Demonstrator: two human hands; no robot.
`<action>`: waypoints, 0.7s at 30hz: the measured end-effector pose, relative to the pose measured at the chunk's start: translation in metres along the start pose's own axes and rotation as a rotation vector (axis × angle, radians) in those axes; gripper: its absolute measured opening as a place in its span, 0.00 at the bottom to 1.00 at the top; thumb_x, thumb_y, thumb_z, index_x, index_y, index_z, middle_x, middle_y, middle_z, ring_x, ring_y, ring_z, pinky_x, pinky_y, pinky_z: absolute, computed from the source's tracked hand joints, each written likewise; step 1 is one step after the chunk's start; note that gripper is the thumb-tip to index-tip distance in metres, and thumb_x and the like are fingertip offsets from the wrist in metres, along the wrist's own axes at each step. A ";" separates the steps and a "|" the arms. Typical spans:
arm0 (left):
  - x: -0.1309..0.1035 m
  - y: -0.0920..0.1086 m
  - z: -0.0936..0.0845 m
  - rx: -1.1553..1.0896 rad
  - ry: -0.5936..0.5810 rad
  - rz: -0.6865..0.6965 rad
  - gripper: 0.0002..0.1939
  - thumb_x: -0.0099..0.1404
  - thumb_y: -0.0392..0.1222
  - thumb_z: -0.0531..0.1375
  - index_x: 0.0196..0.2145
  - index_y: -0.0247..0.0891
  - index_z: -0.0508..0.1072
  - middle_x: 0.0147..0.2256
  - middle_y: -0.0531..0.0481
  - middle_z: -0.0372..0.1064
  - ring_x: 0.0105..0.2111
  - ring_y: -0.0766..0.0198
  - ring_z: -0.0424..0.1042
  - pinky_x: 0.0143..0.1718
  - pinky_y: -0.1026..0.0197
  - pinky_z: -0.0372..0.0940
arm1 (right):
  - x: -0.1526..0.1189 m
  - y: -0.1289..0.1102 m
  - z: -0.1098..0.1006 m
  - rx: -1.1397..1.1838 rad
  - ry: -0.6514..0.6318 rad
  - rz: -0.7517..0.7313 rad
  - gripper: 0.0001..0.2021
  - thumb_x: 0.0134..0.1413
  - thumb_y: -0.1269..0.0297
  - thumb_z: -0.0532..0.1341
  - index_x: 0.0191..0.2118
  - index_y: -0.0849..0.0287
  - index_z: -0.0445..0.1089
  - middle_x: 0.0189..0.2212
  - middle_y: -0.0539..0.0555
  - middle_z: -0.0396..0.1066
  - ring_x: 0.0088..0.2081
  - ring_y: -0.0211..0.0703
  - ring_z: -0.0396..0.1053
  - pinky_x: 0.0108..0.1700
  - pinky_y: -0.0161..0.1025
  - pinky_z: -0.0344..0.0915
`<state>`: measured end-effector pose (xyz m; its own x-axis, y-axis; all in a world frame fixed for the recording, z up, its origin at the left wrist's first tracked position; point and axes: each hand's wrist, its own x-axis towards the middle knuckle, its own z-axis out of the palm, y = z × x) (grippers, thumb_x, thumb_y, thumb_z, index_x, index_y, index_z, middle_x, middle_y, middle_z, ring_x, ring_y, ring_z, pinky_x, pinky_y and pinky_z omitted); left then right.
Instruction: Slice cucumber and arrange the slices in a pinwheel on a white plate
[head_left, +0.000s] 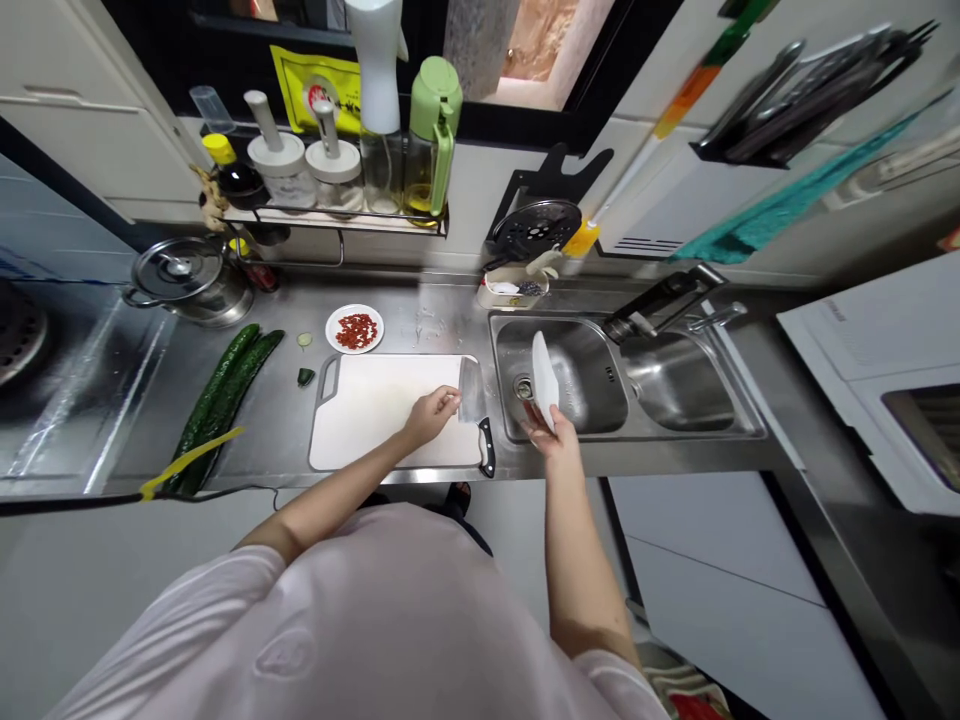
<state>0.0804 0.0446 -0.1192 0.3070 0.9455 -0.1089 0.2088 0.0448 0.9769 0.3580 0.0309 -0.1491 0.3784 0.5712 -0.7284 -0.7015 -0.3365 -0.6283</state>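
Note:
Over the sink's left basin (592, 405), my right hand (551, 432) grips a white plate (544, 375) by its lower edge. The plate is tipped nearly on its side. My left hand (433, 415) is above the white cutting board (367, 405), fingers curled together; whether they pinch something small is hidden. Just right of those fingers lies a kitchen knife (471, 390) with a broad blade and black handle, on the board's right edge. A small white plate of chopped red pieces (356, 330) rests behind the board.
Two long cucumbers (225, 400) lie at left, with a yellow strip (191, 462) across them. A cucumber end (305, 377) is beside the board. A lidded pot (187, 280) stands behind. Bottles (431, 140) line a wall shelf; a faucet (660, 305) reaches over the sink.

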 end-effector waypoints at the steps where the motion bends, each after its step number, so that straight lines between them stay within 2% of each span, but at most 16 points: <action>1: 0.003 -0.001 -0.001 -0.029 0.006 -0.010 0.16 0.64 0.52 0.52 0.43 0.40 0.70 0.26 0.52 0.69 0.29 0.66 0.69 0.34 0.64 0.64 | 0.001 0.000 0.009 -0.020 0.005 0.014 0.04 0.55 0.68 0.54 0.36 0.55 0.65 0.26 0.48 0.73 0.33 0.41 0.74 0.50 0.55 0.64; 5: 0.018 -0.009 -0.006 -0.162 0.050 -0.093 0.17 0.63 0.53 0.54 0.42 0.39 0.70 0.26 0.51 0.68 0.27 0.68 0.68 0.30 0.65 0.64 | 0.004 -0.002 0.046 -0.138 0.005 0.104 0.04 0.56 0.68 0.54 0.36 0.55 0.64 0.25 0.47 0.72 0.27 0.39 0.72 0.43 0.49 0.70; 10: 0.036 -0.018 -0.025 -0.286 0.147 -0.252 0.20 0.62 0.55 0.56 0.44 0.37 0.66 0.27 0.51 0.68 0.23 0.71 0.66 0.23 0.69 0.60 | 0.007 0.002 0.093 -0.282 -0.107 0.144 0.05 0.57 0.69 0.53 0.38 0.55 0.64 0.24 0.48 0.72 0.27 0.40 0.72 0.36 0.45 0.72; 16: 0.051 -0.024 -0.052 -0.387 0.250 -0.333 0.23 0.60 0.58 0.56 0.43 0.37 0.65 0.27 0.51 0.69 0.22 0.72 0.67 0.23 0.69 0.62 | 0.016 0.013 0.146 -0.471 -0.133 0.144 0.06 0.57 0.67 0.54 0.40 0.57 0.63 0.24 0.50 0.70 0.27 0.40 0.71 0.35 0.44 0.71; 21: 0.065 -0.032 -0.067 -0.444 0.326 -0.369 0.25 0.58 0.61 0.57 0.43 0.38 0.63 0.26 0.52 0.69 0.21 0.72 0.67 0.22 0.69 0.62 | 0.026 0.019 0.182 -0.591 -0.166 0.143 0.08 0.55 0.68 0.56 0.42 0.57 0.62 0.24 0.49 0.70 0.25 0.38 0.70 0.35 0.45 0.71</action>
<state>0.0312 0.1267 -0.1454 -0.0230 0.8885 -0.4582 -0.1778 0.4474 0.8765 0.2444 0.1752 -0.1304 0.1739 0.5825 -0.7940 -0.2682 -0.7478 -0.6074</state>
